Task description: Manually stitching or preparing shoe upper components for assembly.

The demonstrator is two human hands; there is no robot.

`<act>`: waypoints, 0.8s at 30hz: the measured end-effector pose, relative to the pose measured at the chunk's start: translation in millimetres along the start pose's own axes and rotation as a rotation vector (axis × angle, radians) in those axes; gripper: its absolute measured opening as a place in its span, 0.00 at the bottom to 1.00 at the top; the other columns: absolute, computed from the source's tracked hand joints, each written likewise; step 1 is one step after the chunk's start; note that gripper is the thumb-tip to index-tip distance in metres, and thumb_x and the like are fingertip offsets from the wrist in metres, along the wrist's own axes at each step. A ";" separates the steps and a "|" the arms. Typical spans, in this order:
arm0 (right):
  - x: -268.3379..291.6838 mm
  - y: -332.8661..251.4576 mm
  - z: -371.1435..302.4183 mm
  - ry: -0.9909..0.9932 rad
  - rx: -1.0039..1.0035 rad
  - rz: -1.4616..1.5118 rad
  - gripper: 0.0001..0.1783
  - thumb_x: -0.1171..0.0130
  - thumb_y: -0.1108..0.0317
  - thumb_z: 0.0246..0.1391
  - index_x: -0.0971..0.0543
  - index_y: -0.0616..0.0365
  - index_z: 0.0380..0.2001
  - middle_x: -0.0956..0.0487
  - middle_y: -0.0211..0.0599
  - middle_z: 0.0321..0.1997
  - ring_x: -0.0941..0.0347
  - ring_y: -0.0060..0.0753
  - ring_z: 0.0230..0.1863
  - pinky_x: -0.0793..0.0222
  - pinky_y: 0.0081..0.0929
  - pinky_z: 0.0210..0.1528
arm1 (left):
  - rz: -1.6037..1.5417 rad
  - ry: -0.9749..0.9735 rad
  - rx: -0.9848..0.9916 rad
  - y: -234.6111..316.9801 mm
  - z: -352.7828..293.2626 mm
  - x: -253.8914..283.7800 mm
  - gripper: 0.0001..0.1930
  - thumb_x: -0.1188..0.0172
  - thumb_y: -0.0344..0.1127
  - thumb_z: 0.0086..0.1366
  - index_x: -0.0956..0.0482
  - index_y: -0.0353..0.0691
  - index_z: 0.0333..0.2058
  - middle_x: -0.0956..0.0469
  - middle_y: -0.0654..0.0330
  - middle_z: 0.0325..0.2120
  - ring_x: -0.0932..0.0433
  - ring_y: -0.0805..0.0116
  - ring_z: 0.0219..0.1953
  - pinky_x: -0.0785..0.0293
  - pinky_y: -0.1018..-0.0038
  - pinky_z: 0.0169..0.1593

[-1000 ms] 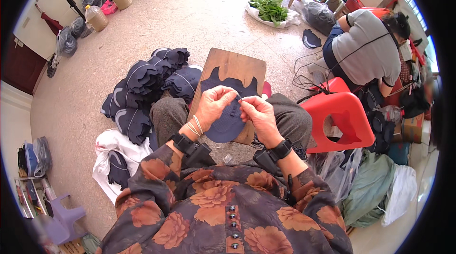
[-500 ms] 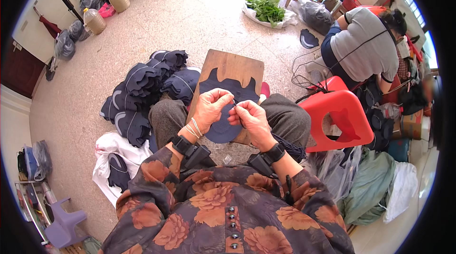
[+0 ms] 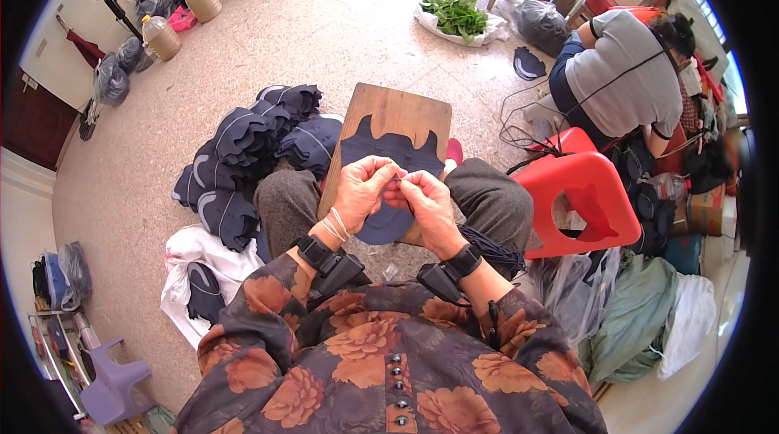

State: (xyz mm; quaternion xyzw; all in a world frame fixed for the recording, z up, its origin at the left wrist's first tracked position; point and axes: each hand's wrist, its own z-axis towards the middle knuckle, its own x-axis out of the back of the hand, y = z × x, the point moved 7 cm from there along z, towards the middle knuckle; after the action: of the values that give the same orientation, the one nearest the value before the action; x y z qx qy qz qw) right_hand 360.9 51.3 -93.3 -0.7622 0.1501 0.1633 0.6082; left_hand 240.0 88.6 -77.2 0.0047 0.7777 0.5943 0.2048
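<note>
In front of me my left hand (image 3: 363, 193) and my right hand (image 3: 428, 205) meet over the board, each with thumb and forefinger pinched together. Their fingertips nearly touch and mostly hide the thin dark cord between them. Below them a dark navy cut fabric piece (image 3: 381, 150), with pointed tips at its far edge and a rounded near end, lies on a wooden board (image 3: 406, 101) between my knees. A bundle of dark cords (image 3: 492, 254) rests by my right thigh, beside my right wrist.
Stacks of navy fabric pieces (image 3: 243, 138) lie on the floor to the left, near a white sack (image 3: 180, 288). A red plastic stool (image 3: 600, 182) stands at my right, with plastic bags (image 3: 629, 320) nearer. Another person (image 3: 621, 69) bends over beyond it. Leafy greens (image 3: 454, 12) sit far ahead.
My hands have drawn closer together, fingertip to fingertip. The dark strand that showed between them is now mostly hidden. The fabric piece and board stay in place.
</note>
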 end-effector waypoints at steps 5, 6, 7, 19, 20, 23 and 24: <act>8.9 -15.8 -3.5 0.000 0.018 -0.129 0.05 0.49 0.70 0.65 0.26 0.60 0.38 0.21 0.34 0.33 0.27 0.18 0.28 0.29 0.17 0.32 | 0.116 0.028 -0.030 17.8 4.8 15.3 0.11 0.47 0.37 0.71 0.23 0.34 0.39 0.22 0.66 0.28 0.37 0.87 0.14 0.42 0.88 0.14; 14.3 -24.4 -4.4 0.002 0.044 -0.185 0.05 0.49 0.71 0.64 0.26 0.59 0.39 0.21 0.32 0.31 0.29 0.16 0.24 0.32 0.15 0.28 | 0.130 0.091 -0.034 25.8 7.9 26.7 0.12 0.49 0.38 0.72 0.23 0.34 0.39 0.26 0.68 0.25 0.39 0.86 0.14 0.42 0.87 0.14; 20.0 -35.6 -7.0 0.044 0.070 -0.180 0.05 0.49 0.72 0.64 0.27 0.59 0.42 0.23 0.30 0.29 0.34 0.14 0.21 0.37 0.13 0.23 | 0.077 0.083 -0.037 33.7 11.9 39.0 0.13 0.52 0.38 0.72 0.24 0.35 0.38 0.29 0.69 0.23 0.41 0.86 0.14 0.43 0.86 0.14; 31.5 -111.1 -7.7 0.107 0.213 -0.159 0.09 0.50 0.73 0.64 0.25 0.60 0.45 0.22 0.31 0.35 0.31 0.15 0.23 0.35 0.13 0.24 | -0.103 -0.068 -0.146 140.9 3.0 73.6 0.15 0.56 0.37 0.75 0.27 0.31 0.48 0.22 0.55 0.38 0.20 0.66 0.38 0.21 0.67 0.47; 8.0 -104.7 -2.3 0.063 0.180 -0.179 0.10 0.50 0.73 0.63 0.25 0.60 0.46 0.22 0.32 0.36 0.29 0.16 0.24 0.32 0.14 0.25 | -0.164 -0.049 -0.118 130.4 8.3 67.1 0.16 0.57 0.37 0.75 0.28 0.31 0.49 0.21 0.52 0.41 0.19 0.62 0.43 0.22 0.64 0.51; -43.0 -75.3 11.1 -0.116 0.156 -0.207 0.10 0.50 0.71 0.64 0.25 0.61 0.46 0.23 0.31 0.38 0.26 0.17 0.28 0.29 0.15 0.28 | -0.283 -0.083 -0.084 94.6 16.6 43.9 0.15 0.57 0.36 0.74 0.27 0.32 0.49 0.23 0.50 0.48 0.24 0.59 0.52 0.29 0.62 0.58; -56.7 -63.7 15.7 -0.175 0.131 -0.222 0.10 0.50 0.70 0.64 0.26 0.61 0.46 0.23 0.30 0.37 0.26 0.17 0.29 0.29 0.16 0.29 | -0.279 -0.052 -0.068 86.5 15.7 40.2 0.15 0.57 0.36 0.74 0.27 0.32 0.49 0.23 0.50 0.48 0.25 0.60 0.53 0.30 0.62 0.59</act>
State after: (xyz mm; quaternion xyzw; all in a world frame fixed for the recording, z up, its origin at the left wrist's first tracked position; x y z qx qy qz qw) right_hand 335.9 82.0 -16.1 -0.7157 0.0220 0.1507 0.6816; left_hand 187.8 138.5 -13.0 -0.0951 0.7449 0.5856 0.3054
